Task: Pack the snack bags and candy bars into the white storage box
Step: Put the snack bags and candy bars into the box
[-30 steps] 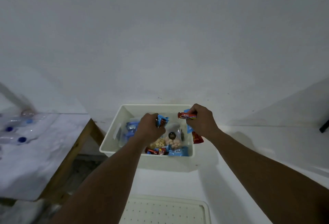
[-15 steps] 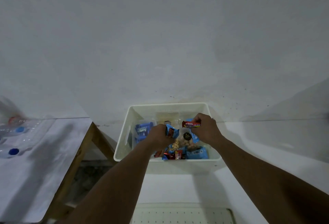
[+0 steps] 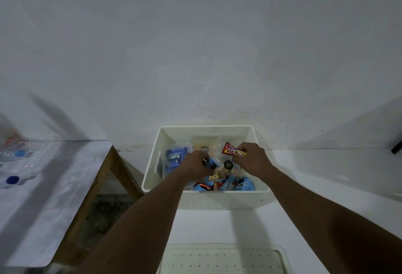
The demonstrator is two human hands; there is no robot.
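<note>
White storage box on the white table, under both hands, already holding blue packets, red bars and a clear snack bag. Right hand pinching a red candy bar above the box; left hand clenched around a blue packet. Perforated lid nearer the body; wooden-legged side table off left.

one white storage box; two hands, left hand at 9 o'clock, right hand at 3 o'clock; one red candy bar held; loose blue packets uncountable.
</note>
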